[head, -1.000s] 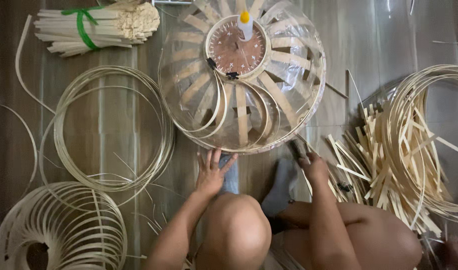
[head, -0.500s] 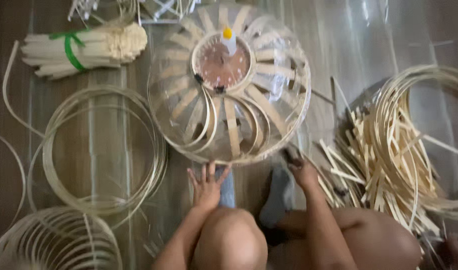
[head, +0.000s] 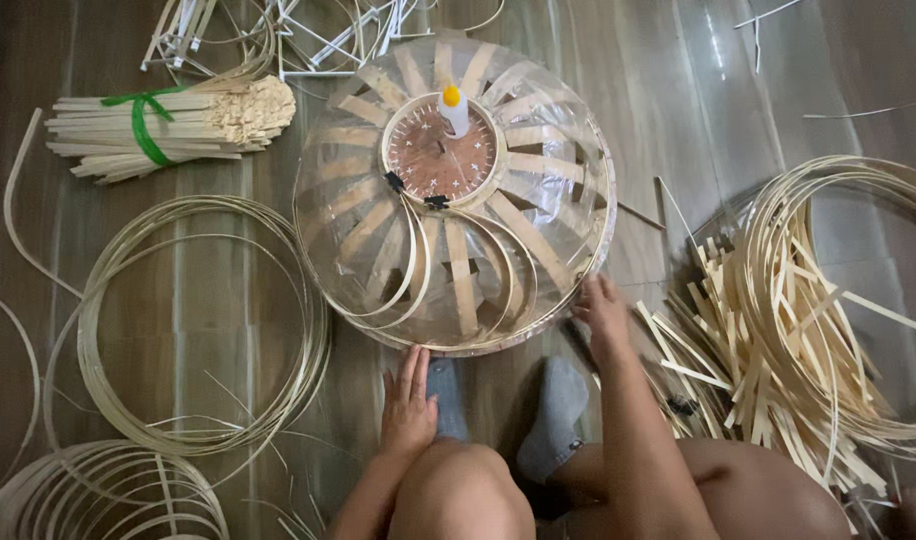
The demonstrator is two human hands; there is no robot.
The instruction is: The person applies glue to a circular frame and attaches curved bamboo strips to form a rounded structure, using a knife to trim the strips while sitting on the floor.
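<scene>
Head view, looking straight down. Hidden or cut off: the person's forearms and knees run out of the bottom edge; the white wire frame pieces (head: 308,30) are cropped by the top edge; the pale nested hoop stack (head: 98,495) is cropped at bottom left. The underside of the dome is not visible, and the slats seen through its clear shell blur into glare on the far side.

The clear plastic dome lined with flat bamboo slats (head: 456,195) sits on the dark wood-pattern floor (head: 678,90), centre frame. On its round brown top disc stands a small white glue bottle with a yellow cap (head: 454,110).

Room: bare floor lies beyond the dome to the upper right. To the left, loose thin bamboo rings (head: 193,320) reach the dome's rim; to the right, a heap of cut bamboo strips and coiled rings (head: 778,330) crowds in close.

Left hand (head: 408,405): flat on the floor, fingers spread, holding nothing, fingertips just short of the dome's near rim, beside two grey-socked feet (head: 553,410). Right hand (head: 603,310): fingers curled against the dome's lower right rim, touching it; whether it actually grips cannot be told.
</scene>
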